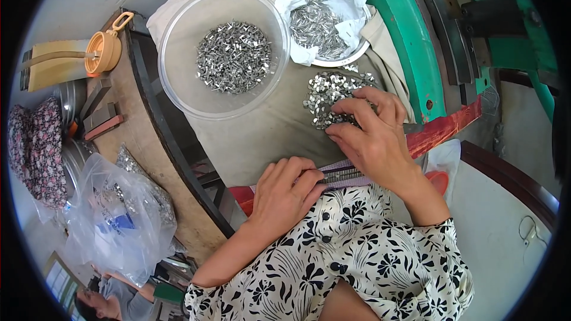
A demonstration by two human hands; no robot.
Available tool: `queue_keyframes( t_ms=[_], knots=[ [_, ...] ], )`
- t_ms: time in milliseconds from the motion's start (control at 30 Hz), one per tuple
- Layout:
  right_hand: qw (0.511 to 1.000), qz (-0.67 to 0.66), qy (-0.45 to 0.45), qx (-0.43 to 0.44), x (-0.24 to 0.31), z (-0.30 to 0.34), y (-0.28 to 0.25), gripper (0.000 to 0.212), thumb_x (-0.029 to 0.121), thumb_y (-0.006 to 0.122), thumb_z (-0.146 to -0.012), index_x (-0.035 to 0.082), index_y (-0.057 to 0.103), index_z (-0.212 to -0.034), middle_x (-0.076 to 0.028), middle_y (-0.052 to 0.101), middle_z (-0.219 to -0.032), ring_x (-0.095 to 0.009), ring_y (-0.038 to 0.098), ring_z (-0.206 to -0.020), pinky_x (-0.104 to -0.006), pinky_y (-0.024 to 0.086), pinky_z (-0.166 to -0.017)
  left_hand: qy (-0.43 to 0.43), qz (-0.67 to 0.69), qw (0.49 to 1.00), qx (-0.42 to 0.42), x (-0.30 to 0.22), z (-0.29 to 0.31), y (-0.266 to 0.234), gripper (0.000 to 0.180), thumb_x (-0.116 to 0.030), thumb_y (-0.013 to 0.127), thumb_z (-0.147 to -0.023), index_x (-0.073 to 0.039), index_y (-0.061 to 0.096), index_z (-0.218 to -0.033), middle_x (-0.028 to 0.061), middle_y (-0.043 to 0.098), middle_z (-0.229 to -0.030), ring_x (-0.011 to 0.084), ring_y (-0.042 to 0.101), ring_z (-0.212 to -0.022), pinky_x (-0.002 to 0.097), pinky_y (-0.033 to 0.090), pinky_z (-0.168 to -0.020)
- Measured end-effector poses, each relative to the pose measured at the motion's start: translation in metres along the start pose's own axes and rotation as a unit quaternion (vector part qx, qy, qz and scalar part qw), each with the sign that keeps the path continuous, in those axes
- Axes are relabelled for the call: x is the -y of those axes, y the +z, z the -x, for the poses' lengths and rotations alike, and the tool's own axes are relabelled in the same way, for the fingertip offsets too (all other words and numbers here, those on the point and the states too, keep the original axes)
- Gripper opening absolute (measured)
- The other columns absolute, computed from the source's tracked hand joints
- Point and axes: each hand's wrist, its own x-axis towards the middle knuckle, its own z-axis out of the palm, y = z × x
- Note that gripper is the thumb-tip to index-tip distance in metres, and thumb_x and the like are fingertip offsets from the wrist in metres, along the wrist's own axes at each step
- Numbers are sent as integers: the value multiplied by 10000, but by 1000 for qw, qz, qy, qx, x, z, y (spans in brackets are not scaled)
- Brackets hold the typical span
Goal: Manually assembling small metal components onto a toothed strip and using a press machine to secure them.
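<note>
A heap of small shiny metal pieces (326, 92) lies on the cloth-covered work surface (250, 137). My right hand (377, 137) reaches over the heap's near right side, thumb and index fingertips apart and touching its edge; the other fingers curve over the pieces. Close to my lap lies a narrow dark rail (345, 175) with a row of small metal pieces along it. My left hand (286, 189) is closed at the rail's left end, fingers bent and thumb side against it. Part of the rail is hidden under my hands.
A clear plastic basin (169, 65) of small metal parts stands behind, beside a paper-lined bowl (351, 59) of thin metal pins. Green machinery (404, 35) rises at right. Leftward, a wooden table (140, 137) bears a plastic bag (119, 226) and an orange-lidded container (104, 53). Another person (119, 297) sits lower left.
</note>
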Motion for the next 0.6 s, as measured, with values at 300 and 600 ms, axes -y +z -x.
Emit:
queue_keyframes(
  t_ms=[300, 600],
  knots=[
    [998, -38, 37, -13, 5, 3, 1, 158, 132, 786, -688, 89, 674, -791, -10, 621, -1077, -286, 503, -1159, -464, 330, -985, 20, -13, 1000, 9, 3, -1, 6, 205, -138, 793, -741, -102, 677, -906, 24, 607, -917, 236, 586, -822, 368, 432, -707],
    [995, -80, 0, -52, 21, 55, 4, 194, 209, 828, -657, 164, 701, -797, 28, 641, -1018, -282, 496, -1099, -427, 349, -914, 8, 12, 1000, 1, 3, 5, -1, 181, -138, 739, -787, -75, 658, -935, 43, 594, -948, 245, 598, -837, 370, 469, -733]
  ],
)
